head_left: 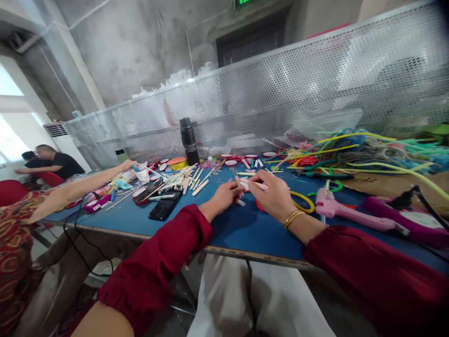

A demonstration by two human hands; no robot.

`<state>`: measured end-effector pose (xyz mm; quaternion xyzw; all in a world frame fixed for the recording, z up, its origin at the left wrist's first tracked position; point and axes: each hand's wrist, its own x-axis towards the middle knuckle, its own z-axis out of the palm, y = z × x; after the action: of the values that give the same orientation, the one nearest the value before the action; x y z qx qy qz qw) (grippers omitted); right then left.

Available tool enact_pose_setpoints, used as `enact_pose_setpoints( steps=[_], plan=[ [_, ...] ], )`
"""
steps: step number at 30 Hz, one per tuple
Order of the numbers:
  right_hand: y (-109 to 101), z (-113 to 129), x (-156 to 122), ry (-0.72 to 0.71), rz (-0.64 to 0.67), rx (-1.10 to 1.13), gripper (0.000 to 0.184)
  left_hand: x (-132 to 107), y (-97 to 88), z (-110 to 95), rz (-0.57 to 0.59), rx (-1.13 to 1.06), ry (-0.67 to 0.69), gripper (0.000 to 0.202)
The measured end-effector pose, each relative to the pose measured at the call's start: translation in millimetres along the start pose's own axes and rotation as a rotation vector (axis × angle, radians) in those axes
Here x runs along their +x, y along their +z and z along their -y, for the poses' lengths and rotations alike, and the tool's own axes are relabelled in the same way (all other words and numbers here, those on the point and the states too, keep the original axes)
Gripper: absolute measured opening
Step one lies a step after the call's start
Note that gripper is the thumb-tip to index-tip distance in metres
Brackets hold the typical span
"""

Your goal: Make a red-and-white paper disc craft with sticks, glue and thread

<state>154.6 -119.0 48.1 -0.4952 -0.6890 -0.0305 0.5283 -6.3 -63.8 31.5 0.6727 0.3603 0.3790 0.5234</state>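
My left hand [226, 195] and my right hand [272, 193] meet over the blue table [245, 231]. Both are closed in a pinch on a thin pale stick [253, 184] that runs between them. A short white piece [241, 202] lies on the table just under my left fingers. A red ring [258, 207] and a yellow ring [304, 200] lie beneath and beside my right hand. Dark red sleeves cover both my forearms, and a gold bracelet [293, 217] sits on my right wrist.
A pink glue gun [345, 211] and a purple one [407, 220] lie right. Coloured tubes [368, 150] pile up at the back right. A black flask [188, 140], loose sticks [182, 180] and a phone [164, 208] sit left of centre. A neighbour's arm [84, 187] reaches in from the left.
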Motion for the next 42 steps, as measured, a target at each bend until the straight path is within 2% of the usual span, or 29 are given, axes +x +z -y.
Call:
enact_pose_setpoints(
  steps=[12, 42],
  plan=[
    [0.5, 1.2, -0.4, -0.012, 0.044, 0.029, 0.016, -1.9, 0.5, -1.5, 0.003, 0.0, -0.001, 0.017],
    [1.0, -0.9, 0.3, -0.018, 0.033, 0.041, 0.014, 1.3, -0.5, 3.8, 0.018, 0.014, 0.037, 0.014]
  ],
)
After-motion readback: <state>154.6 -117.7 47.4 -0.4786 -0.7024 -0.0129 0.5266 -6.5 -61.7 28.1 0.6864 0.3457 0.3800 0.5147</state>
